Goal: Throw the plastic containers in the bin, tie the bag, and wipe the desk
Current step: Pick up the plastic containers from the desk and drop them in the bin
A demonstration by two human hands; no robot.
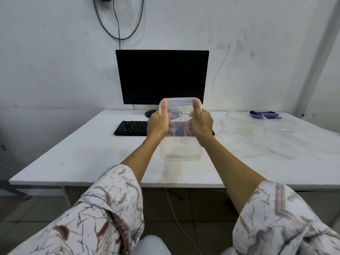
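Clear plastic container (181,129), lid on top w/ crumbs inside, is held up above the white surface (92,148) in front of the keyboard (131,128) and the dark monitor (161,76), tilted so its lid faces the person. Left hand (158,123) grips the left side, right hand (200,124) the right side; both thumbs hook over the top rim, and the fingers (189,126) show thru the plastic, curled round the back, so both hands are clamped on it. Progress, as I read it: early. This container isn't binned yet, and no bin or bag is in view, so can't tell where it goes or whether the bag is tied. More clear containers/lids (257,124) lie at the right side of the surface, w/ a purple item (263,113) at the far right edge, partly under one of them; exact count is hard to tell since they're see-thru. Surface shows smears and specks, esp. centre and right, so wiping looks undone. Left to do, prob.: bin this one + the rest, tie bag, wipe.
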